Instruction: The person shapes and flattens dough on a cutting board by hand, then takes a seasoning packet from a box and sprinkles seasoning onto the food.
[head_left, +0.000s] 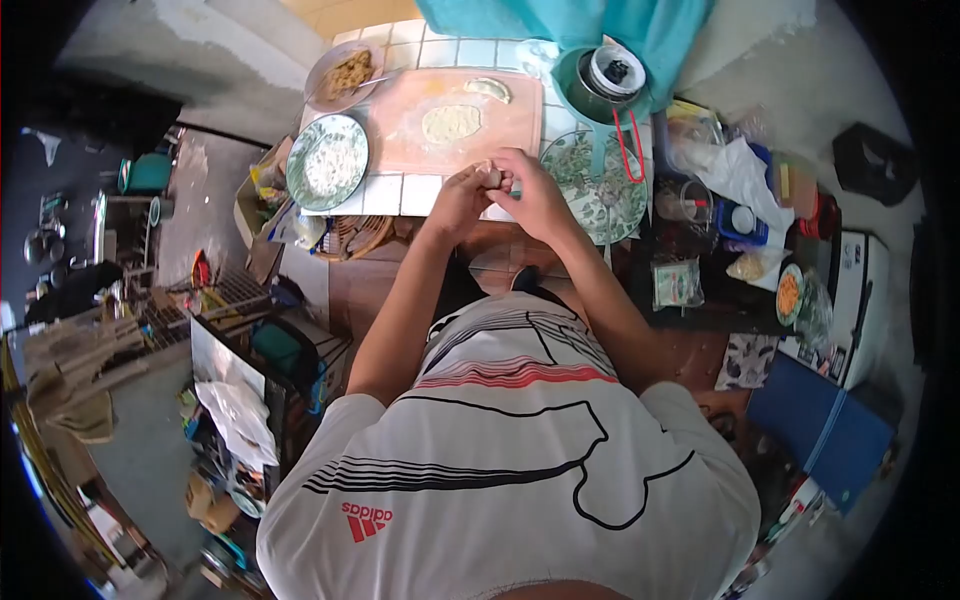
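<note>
My left hand [461,203] and my right hand [532,197] meet over the near edge of a floury pink cutting board [395,145]. The fingertips of both are pinched together. Something small and pale shows between them, too hidden to name. Just beyond lies a flat, rolled-out piece of dough [452,124]. Farther back on the board rests a folded half-moon dumpling [488,90]. To the left stands a green-rimmed plate [361,172] of white flour. Behind it is a bowl [318,92] of brown filling [350,74] with a spoon in it.
A large leaf-patterned plate [628,205] sits right of the board on the tiled table [415,190]. Behind it a teal pot [568,85] holds strainers, one with a red handle [637,160]. A dark side table [720,310] at right carries bags and containers. A wicker basket [365,238] is below left.
</note>
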